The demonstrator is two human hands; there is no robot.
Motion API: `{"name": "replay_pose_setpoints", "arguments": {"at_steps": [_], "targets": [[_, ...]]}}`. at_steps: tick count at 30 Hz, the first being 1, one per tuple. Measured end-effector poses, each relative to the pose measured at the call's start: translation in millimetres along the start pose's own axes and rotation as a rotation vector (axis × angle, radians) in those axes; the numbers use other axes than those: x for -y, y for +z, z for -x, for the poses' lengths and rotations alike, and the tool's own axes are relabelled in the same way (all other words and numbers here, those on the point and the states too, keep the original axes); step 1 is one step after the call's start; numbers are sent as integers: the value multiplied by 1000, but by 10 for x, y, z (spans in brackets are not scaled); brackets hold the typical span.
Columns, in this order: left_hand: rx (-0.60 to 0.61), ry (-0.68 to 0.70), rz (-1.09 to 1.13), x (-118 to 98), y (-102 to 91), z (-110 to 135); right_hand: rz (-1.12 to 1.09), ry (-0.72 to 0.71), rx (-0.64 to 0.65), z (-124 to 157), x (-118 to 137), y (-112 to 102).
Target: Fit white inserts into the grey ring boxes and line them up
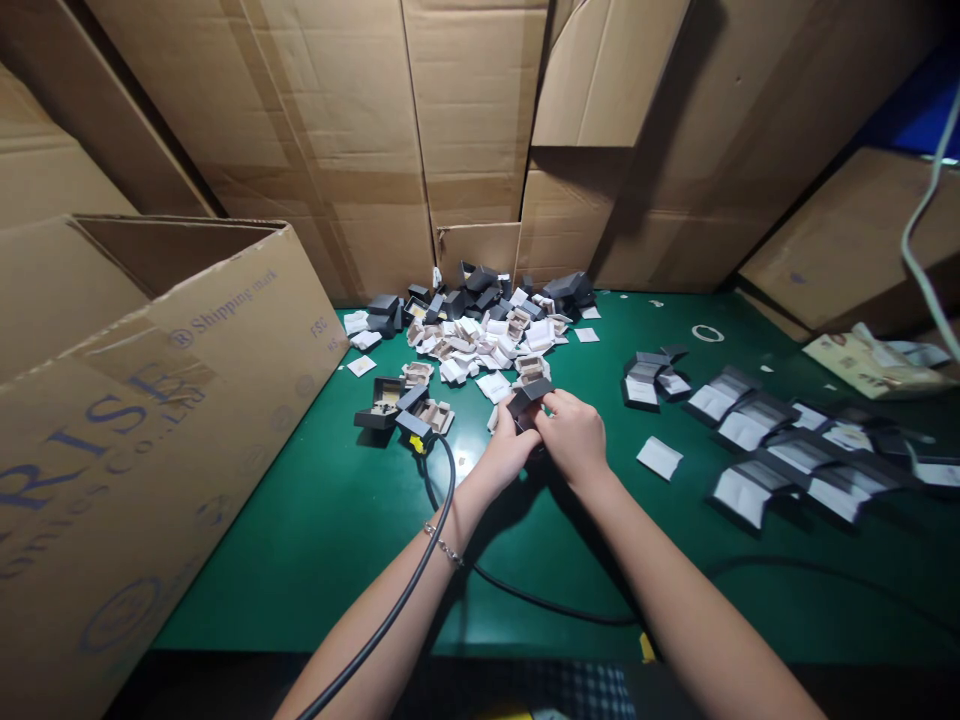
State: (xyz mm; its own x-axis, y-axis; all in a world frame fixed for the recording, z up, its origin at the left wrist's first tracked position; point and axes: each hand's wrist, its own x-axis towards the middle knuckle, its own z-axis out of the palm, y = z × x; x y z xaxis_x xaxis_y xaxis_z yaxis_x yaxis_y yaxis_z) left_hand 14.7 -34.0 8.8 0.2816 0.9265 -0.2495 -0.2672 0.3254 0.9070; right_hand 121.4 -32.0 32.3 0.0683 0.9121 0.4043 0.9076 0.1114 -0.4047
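Between my two hands is a small black box [529, 396], held a little above the green table. My left hand [511, 440] is closed on its left and lower side. From the right, the fingers of my right hand [571, 430] are bent against the same box. What lies inside it is hidden by my fingers. Left of my hands are an open black box [388, 395], a folded paper insert [435, 413] and a dark block with a yellow tab [415, 432]. A black cable [452, 480] loops over my left forearm.
A heap of white paper inserts [480, 345] and black boxes [480, 280] lies at the back. Several open black boxes with white linings [742, 430] sit at the right. A large carton [247, 400] stands left. Cardboard walls [337, 130] close off the back.
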Motion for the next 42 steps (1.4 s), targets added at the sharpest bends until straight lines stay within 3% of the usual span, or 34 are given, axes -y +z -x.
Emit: {"name": "replay_pose_setpoints", "arguments": {"at_steps": [6,16,26,28,32,36,39,42], "targets": [[-88,83,-19,-2,21,8,129,-67,-16,20,6,-11],[-78,9,223,-117,-29,22,-230,-158,-108,8,1,24],[-116,41,123,-77,-12,7,-88,-174,-21,11,-50,37],[-116,29,134,-83,-19,4,-185,-113,-28,16,-35,33],[-82,64,134,-98,-38,-15,-530,139,-7,-16,-5,48],[-44,114,53,-87,-60,-39,-843,306,198,-90,-37,100],[-43,116,-3,-77,-69,-36,-845,270,276,-113,-73,110],[-53,121,-57,-92,-62,-12,-688,235,223,-100,-78,75]]}}
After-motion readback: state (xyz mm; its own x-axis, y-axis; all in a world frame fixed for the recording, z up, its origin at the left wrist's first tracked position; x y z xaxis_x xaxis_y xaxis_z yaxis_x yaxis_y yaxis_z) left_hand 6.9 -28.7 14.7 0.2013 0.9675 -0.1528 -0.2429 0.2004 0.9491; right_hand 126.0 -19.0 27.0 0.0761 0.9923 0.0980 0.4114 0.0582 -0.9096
